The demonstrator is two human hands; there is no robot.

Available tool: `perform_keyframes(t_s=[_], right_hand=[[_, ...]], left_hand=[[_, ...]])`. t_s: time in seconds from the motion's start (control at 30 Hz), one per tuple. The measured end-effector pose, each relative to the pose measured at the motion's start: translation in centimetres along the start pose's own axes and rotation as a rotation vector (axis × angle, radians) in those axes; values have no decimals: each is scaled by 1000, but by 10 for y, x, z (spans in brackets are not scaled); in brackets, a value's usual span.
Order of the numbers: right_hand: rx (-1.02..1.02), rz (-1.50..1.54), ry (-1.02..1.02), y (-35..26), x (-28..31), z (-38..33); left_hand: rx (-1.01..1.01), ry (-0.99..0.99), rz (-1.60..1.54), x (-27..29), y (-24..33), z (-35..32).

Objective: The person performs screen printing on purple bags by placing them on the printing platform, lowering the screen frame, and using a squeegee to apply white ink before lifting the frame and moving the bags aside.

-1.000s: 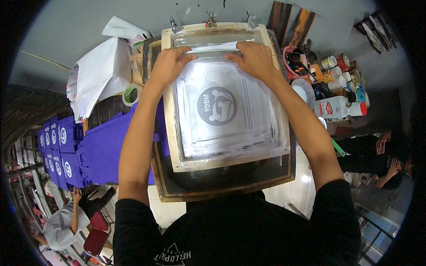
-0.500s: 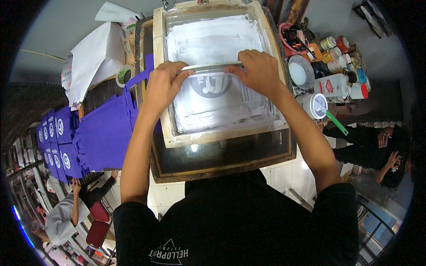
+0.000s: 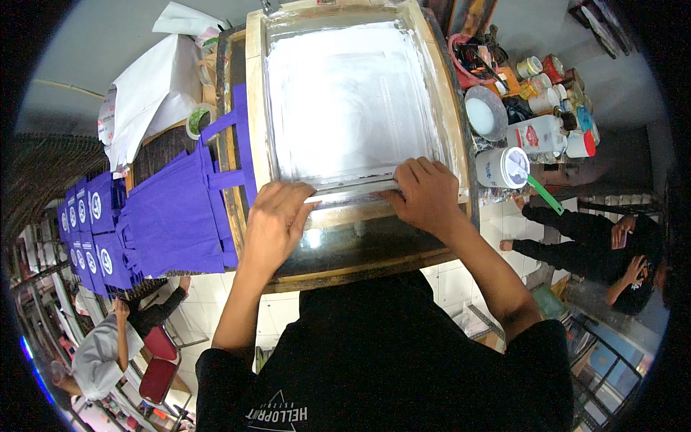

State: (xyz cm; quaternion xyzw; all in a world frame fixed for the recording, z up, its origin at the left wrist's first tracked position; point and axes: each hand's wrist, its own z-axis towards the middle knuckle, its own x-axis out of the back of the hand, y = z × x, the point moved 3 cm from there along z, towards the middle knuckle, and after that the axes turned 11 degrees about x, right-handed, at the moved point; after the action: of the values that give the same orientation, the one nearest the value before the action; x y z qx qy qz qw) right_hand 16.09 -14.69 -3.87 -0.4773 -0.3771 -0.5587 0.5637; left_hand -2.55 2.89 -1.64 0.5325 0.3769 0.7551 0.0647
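Note:
My left hand (image 3: 279, 216) and my right hand (image 3: 426, 196) are closed on the two ends of a squeegee (image 3: 351, 190). This long, narrow tool lies crosswise at the near end of a wooden screen-printing frame (image 3: 256, 86). White ink covers the mesh (image 3: 345, 93) behind it, and the printed emblem area is hidden under that ink. Beneath the frame is a dark, glossy board (image 3: 353, 241) with a worn wooden edge. Purple fabric straps (image 3: 243, 129) stick out from the frame's left side.
Purple bags (image 3: 173, 216) lie at left, with printed ones (image 3: 93, 209) beyond. White paper (image 3: 155, 90) and a tape roll (image 3: 201, 121) lie far left. At right stand an ink tub (image 3: 497, 169) with a green-handled spatula (image 3: 545, 194), a bowl (image 3: 486, 115) and several jars. Two people are nearby.
Both hands have drawn the squeegee toward me, from mid-screen to the frame's near end. White ink now covers the round emblem that showed earlier on the mesh.

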Motion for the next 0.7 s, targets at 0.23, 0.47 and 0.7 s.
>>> perform_keyframes(t_s=[0.23,0.47,0.7], right_hand=[[45,27,107,-1,3,0],[128,-21,363,-10,34,-11],[168,-205,655,2,145,54]], left_hand=[[21,114,8,0,-12,-23],[-1,399,236,4,-47,-63],[96,503,-125,-7,-40,-22]])
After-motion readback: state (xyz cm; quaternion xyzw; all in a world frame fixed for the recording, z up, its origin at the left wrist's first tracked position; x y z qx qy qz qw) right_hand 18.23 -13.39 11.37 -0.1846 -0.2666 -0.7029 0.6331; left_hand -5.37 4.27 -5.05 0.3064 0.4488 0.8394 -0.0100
